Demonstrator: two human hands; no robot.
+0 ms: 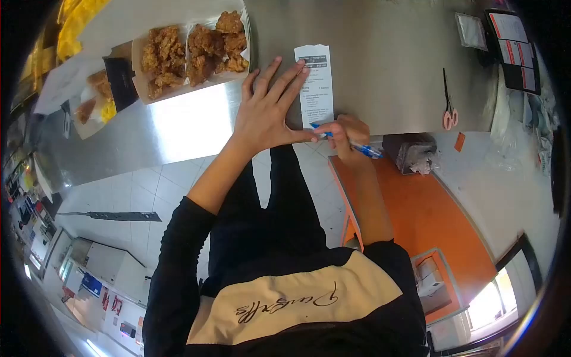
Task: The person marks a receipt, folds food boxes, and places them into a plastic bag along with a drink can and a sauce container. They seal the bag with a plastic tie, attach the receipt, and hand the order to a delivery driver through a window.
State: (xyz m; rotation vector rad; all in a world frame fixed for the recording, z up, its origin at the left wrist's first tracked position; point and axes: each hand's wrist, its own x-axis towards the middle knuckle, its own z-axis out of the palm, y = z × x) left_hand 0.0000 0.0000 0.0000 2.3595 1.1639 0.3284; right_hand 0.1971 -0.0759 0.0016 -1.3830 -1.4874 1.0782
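A printed paper receipt (317,89) lies on the steel counter near its front edge. My left hand (267,113) rests flat with fingers spread, its fingertips over the receipt's left side and its thumb by the lower end. In my right hand (351,135) is a blue pen (366,150), its tip at the bottom of the receipt. Left of my left hand stands an open box of fried chicken (162,59), with a divider between two portions. The writing under the pen tip is too small to read.
Pink-handled scissors (450,118) lie on the steel counter (392,65) at the right. Beyond them are a small clear packet (471,31) and a dark board with labels (515,50). Another food box (95,107) sits at the far left. An orange surface (416,208) is below the counter's right side.
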